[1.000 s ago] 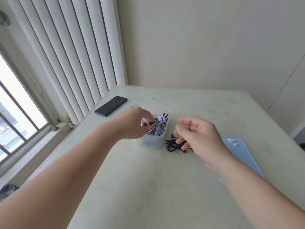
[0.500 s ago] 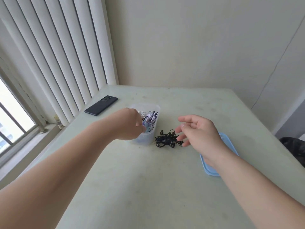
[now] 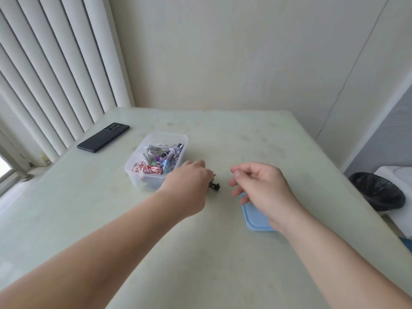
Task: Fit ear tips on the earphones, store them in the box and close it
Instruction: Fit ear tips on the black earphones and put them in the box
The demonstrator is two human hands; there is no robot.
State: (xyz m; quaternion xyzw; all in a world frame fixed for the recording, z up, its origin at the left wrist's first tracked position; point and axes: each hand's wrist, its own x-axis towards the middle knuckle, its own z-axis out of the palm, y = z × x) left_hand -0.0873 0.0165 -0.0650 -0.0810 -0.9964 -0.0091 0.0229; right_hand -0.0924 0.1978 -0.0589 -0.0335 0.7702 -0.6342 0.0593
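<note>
Though half hidden, small black earphones, seemingly tangled

The scene is lit softly by daylight from the window at the left. Only faint shadows are cast on the tabletop. Lines are bowed at the edges, and slight softness is seen throughout.

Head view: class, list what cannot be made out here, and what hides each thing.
All in the head view:
- The earphones: mostly behind the left hand, so its grip is unclear.
- The lid: partly covered by the right hand.
- The ear tips: too small to pick out in the tangle in the box.
</note>
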